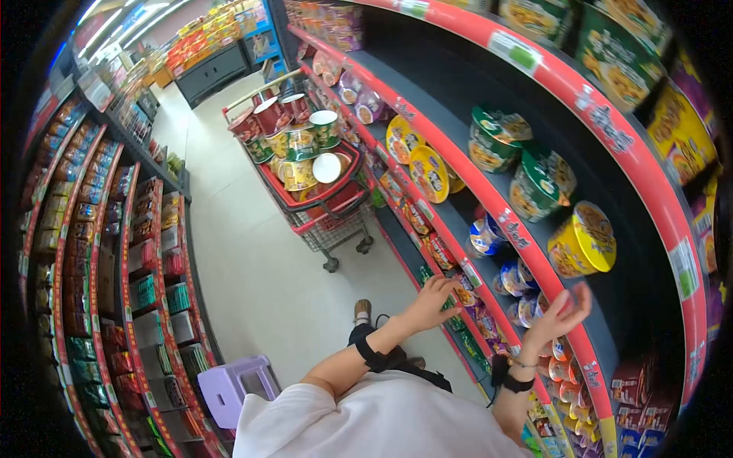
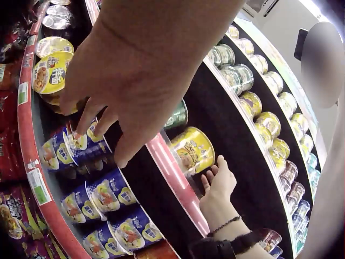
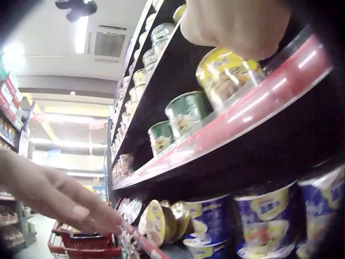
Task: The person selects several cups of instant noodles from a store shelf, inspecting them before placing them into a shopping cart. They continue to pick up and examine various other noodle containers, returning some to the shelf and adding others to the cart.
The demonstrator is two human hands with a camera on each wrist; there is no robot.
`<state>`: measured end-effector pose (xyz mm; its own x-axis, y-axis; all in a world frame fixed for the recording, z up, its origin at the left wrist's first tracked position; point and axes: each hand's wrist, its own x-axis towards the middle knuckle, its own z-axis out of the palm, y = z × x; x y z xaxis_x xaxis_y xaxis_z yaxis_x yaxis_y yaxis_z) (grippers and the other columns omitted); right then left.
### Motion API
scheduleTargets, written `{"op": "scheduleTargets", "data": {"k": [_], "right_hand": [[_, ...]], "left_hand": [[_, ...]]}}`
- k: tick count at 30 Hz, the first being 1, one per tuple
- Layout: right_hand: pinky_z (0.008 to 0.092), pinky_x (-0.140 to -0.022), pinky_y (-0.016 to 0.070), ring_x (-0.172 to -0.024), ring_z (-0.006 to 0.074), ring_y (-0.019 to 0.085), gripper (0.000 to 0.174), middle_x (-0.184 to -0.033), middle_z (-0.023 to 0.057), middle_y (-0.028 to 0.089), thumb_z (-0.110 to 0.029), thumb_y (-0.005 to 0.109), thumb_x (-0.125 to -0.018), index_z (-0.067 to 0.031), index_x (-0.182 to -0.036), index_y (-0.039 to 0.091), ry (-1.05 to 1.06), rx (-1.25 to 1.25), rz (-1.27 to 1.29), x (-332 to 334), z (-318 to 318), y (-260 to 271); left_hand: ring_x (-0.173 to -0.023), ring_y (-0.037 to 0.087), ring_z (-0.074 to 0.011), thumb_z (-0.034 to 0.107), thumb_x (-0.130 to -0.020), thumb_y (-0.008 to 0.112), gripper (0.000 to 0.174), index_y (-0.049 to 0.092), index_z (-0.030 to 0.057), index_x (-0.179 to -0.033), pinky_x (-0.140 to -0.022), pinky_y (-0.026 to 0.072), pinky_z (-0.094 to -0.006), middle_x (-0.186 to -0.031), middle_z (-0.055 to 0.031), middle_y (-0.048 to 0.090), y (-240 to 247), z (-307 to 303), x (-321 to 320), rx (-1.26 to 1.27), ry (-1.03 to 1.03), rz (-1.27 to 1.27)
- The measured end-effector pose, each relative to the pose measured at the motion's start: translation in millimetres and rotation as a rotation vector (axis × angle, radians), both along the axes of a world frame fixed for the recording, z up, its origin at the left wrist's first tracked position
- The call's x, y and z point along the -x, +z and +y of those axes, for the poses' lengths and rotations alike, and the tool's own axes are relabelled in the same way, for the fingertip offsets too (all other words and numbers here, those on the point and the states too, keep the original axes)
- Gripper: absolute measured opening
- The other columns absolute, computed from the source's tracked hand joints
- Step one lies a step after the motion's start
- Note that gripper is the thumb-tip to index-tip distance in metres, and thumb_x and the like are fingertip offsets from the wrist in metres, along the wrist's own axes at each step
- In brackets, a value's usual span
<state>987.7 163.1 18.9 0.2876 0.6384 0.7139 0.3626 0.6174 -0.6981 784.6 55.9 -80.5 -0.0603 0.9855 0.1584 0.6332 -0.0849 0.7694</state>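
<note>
My left hand [image 1: 432, 305] hangs in front of the lower shelf with fingers loosely spread, holding nothing. In the left wrist view this hand [image 2: 129, 81] overlaps blue noodle cups [image 2: 110, 194] and a yellow-lidded noodle bowl [image 2: 52, 73]. My right hand [image 1: 561, 314] is over the red front edge of the shelf above, fingers relaxed and empty. Its fingertips are close to a yellow instant noodle cup [image 1: 582, 240], which stands tilted near the shelf edge. Two green noodle cups [image 1: 542, 182] stand farther along the same shelf.
A shopping cart [image 1: 321, 202] piled with noodle cups stands ahead in the aisle. A purple stool [image 1: 238, 389] is behind on the left. Packed snack shelves [image 1: 107, 252] line the opposite side. Another shelf with green noodle cups [image 1: 620, 57] curves overhead at right.
</note>
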Motion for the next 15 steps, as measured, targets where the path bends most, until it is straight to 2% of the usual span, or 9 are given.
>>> {"op": "scheduleTargets", "data": {"k": [2, 4, 6, 8, 10, 11, 12, 14, 15], "right_hand": [[0.0319, -0.089, 0.0439, -0.108, 0.0211, 0.051, 0.035, -0.120, 0.0132, 0.051, 0.002, 0.057, -0.089, 0.0015, -0.123, 0.049, 0.170, 0.143, 0.031, 33, -13, -37], [0.0275, -0.083, 0.0446, -0.101, 0.0167, 0.053, 0.034, -0.115, 0.0114, 0.052, 0.002, 0.058, -0.087, 0.0010, -0.120, 0.051, 0.456, 0.294, -0.003, 84, -35, -49], [0.0257, -0.079, 0.0469, -0.097, 0.0143, 0.055, 0.033, -0.114, 0.0102, 0.051, 0.001, 0.061, -0.086, -0.0002, -0.118, 0.052, 0.666, 0.466, 0.082, 140, -52, -65], [0.0268, -0.077, 0.0497, -0.094, 0.0148, 0.057, 0.034, -0.115, 0.0102, 0.051, -0.001, 0.063, -0.086, -0.0012, -0.119, 0.053, 0.770, 0.490, -0.021, 190, -65, -74], [0.0278, -0.078, 0.0507, -0.095, 0.0160, 0.057, 0.035, -0.117, 0.0106, 0.051, -0.003, 0.064, -0.086, -0.0017, -0.119, 0.053, 0.855, 0.486, -0.073, 240, -74, -75], [0.0288, -0.078, 0.0516, -0.097, 0.0172, 0.058, 0.036, -0.118, 0.0110, 0.051, -0.004, 0.064, -0.086, -0.0021, -0.120, 0.053, 0.928, 0.496, -0.142, 255, -78, -77], [0.0288, -0.078, 0.0516, -0.097, 0.0172, 0.058, 0.036, -0.118, 0.0110, 0.051, -0.004, 0.064, -0.086, -0.0021, -0.120, 0.053, 0.934, 0.505, -0.152, 268, -78, -76], [0.0297, -0.077, 0.0522, -0.099, 0.0190, 0.059, 0.037, -0.121, 0.0119, 0.051, -0.005, 0.065, -0.086, -0.0027, -0.121, 0.054, 1.061, 0.517, -0.218, 297, -73, -70], [0.0301, -0.078, 0.0521, -0.100, 0.0200, 0.060, 0.035, -0.120, 0.0122, 0.052, -0.006, 0.065, -0.086, -0.0028, -0.120, 0.055, 1.063, 0.538, -0.222, 306, -72, -67]], "left_hand": [[-0.130, 0.035, -0.0433, 0.031, -0.084, 0.070, 0.065, 0.042, 0.0054, -0.137, -0.108, 0.0309, -0.0519, -0.136, -0.0209, 0.046, -4, -2, 21, 0.019, -0.010, 0.003], [-0.127, 0.038, -0.0424, 0.035, -0.083, 0.070, 0.067, 0.043, 0.0046, -0.137, -0.107, 0.0325, -0.0510, -0.134, -0.0197, 0.048, -8, -6, 48, 0.093, -0.035, 0.103], [-0.126, 0.040, -0.0416, 0.035, -0.082, 0.071, 0.068, 0.044, 0.0038, -0.135, -0.107, 0.0335, -0.0501, -0.133, -0.0195, 0.048, -8, -12, 85, 0.082, -0.046, 0.147], [-0.125, 0.041, -0.0409, 0.035, -0.081, 0.071, 0.068, 0.045, 0.0031, -0.134, -0.106, 0.0344, -0.0491, -0.133, -0.0194, 0.049, -10, -15, 133, 0.072, -0.060, 0.200], [-0.123, 0.044, -0.0394, 0.035, -0.079, 0.073, 0.068, 0.046, 0.0024, -0.132, -0.105, 0.0357, -0.0470, -0.132, -0.0199, 0.049, -11, -23, 180, 0.072, -0.006, 0.139], [-0.122, 0.045, -0.0400, 0.033, -0.078, 0.074, 0.068, 0.047, 0.0016, -0.132, -0.105, 0.0357, -0.0460, -0.131, -0.0208, 0.050, -15, -28, 201, 0.124, 0.099, 0.130], [-0.122, 0.045, -0.0400, 0.033, -0.078, 0.074, 0.068, 0.047, 0.0016, -0.132, -0.105, 0.0357, -0.0460, -0.131, -0.0208, 0.050, -16, -30, 220, 0.129, 0.107, 0.119], [-0.123, 0.044, -0.0412, 0.033, -0.078, 0.075, 0.070, 0.045, 0.0005, -0.132, -0.105, 0.0352, -0.0458, -0.132, -0.0225, 0.049, -21, -29, 258, 0.052, 0.316, 0.009], [-0.123, 0.044, -0.0412, 0.033, -0.078, 0.075, 0.070, 0.045, 0.0005, -0.132, -0.105, 0.0352, -0.0458, -0.132, -0.0225, 0.049, -22, -27, 273, 0.057, 0.316, 0.014]]}}
